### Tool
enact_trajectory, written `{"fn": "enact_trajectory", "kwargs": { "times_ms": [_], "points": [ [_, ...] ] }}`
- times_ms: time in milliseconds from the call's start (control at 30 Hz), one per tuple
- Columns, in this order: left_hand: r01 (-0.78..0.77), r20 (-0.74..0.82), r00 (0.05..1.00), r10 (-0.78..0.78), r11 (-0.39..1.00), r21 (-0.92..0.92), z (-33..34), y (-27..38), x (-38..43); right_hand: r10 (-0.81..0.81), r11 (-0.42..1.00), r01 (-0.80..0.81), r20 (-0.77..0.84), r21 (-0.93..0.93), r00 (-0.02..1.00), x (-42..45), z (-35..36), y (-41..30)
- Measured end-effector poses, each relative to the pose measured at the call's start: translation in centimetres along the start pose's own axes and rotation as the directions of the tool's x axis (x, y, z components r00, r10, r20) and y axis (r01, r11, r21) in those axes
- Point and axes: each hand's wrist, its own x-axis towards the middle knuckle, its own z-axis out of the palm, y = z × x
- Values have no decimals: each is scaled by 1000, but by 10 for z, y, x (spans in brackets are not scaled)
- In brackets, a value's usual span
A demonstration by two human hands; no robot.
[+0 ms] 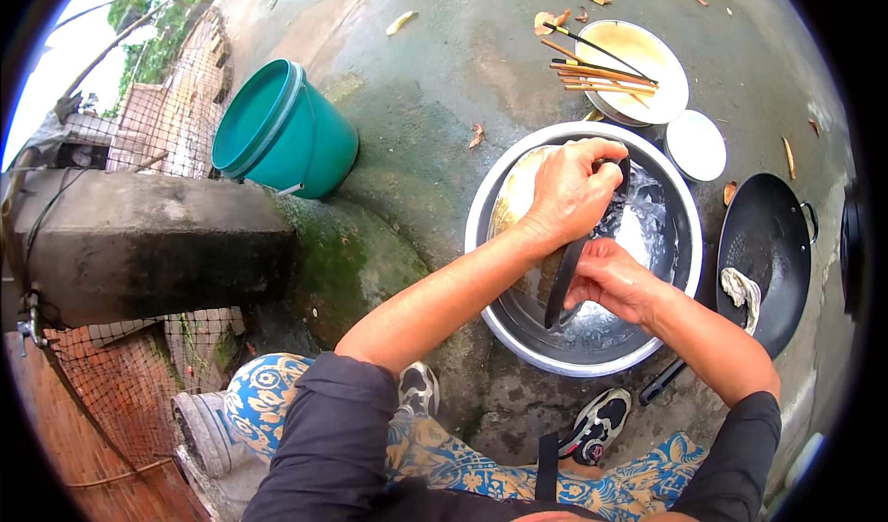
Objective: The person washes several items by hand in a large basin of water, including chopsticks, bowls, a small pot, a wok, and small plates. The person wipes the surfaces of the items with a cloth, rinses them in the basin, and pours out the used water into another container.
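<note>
A wide metal basin [590, 362] holding water sits on the ground before me. Over it, a round dark-rimmed object [563, 283], which looks like a pan lid, is tilted on edge. My left hand [572, 185] grips its upper rim from above, thumb and fingers bent around the edge. Below, my right hand [617, 279] is low in the basin with curled fingertips against the near part of the dark rim. Whether it holds anything small is hidden. A yellowish, see-through surface [517, 189] shows behind my left hand, partly covered by it.
Stacked bowls [669, 92] bear several chopsticks [603, 81]; a small white bowl [696, 145] sits closer. Right of the basin lies a black wok [760, 237] with a crumpled cloth [741, 293]. Leftward are a teal bucket [312, 140], a concrete block [152, 231] and netting [125, 362].
</note>
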Motion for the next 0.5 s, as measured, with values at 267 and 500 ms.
{"fn": "enact_trajectory", "kwargs": {
  "times_ms": [267, 500],
  "points": [
    [-20, 12, 1000, 20, 999, -39, 5, 6, 1, -317, -42, 278, 277, -960, 907, 39, -74, 74],
    [-49, -15, 999, 49, 997, 53, 4, 7, -3, -40, 419, 58, 45, -906, 998, 18, -17, 37]
  ]
}}
